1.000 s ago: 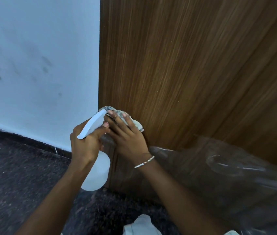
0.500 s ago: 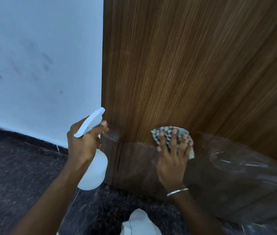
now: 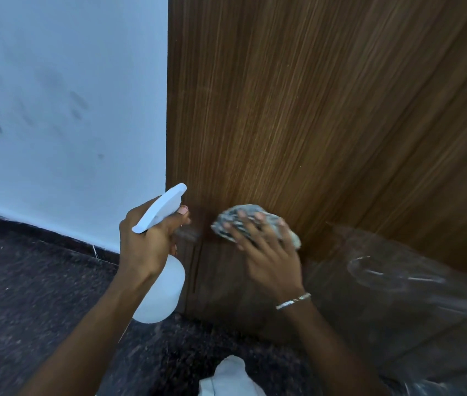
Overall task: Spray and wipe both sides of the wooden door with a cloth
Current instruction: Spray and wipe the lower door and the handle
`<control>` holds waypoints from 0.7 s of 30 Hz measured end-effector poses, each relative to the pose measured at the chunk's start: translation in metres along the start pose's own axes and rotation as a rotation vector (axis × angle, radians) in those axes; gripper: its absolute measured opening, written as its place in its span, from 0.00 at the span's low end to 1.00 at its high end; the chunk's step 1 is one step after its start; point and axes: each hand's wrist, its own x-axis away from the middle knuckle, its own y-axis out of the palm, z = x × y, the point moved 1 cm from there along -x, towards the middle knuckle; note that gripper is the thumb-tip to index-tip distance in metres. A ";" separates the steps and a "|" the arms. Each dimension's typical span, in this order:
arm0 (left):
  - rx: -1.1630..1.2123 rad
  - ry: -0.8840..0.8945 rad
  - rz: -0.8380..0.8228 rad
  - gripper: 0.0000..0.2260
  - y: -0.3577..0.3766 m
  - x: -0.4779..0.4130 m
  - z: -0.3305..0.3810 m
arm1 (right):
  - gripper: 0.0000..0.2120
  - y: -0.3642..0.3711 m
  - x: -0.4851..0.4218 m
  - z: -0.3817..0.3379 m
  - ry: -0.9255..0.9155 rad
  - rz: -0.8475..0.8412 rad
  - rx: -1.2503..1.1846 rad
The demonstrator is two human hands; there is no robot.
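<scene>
Left hand [image 3: 146,241] grips neck of white plastic spray bottle [image 3: 160,292], fingers curled round it, one fingertip up by the nozzle head. Bottle hangs just beside left edge of brown wood-grain door [image 3: 312,110], nozzle twd the wood. Right hand [image 3: 269,258], fingers spread flat, presses crumpled black-and-white checked cloth [image 3: 235,221] against the door, low on the panel, near left edge & just right of bottle head. Cloth bunched under fingertips, partly blurred. Thin silver bracelet [image 3: 293,301] on right wrist. Clear plastic film [image 3: 398,281] over door's lower right. Pale bluish wall [image 3: 69,110] w/ dark smudges left of door; dark speckled floor [image 3: 26,281] below. White fabric [image 3: 229,375] at bottom edge, can't tell what.
</scene>
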 end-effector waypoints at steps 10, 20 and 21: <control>-0.003 -0.003 0.028 0.02 -0.014 0.005 0.001 | 0.39 0.017 0.029 -0.014 0.114 -0.009 -0.039; 0.001 0.006 0.063 0.04 0.010 0.008 0.001 | 0.26 0.053 -0.069 -0.093 -0.290 -0.028 -0.146; 0.005 0.013 0.058 0.04 0.011 0.009 0.002 | 0.26 0.050 -0.064 -0.085 -0.313 -0.034 -0.126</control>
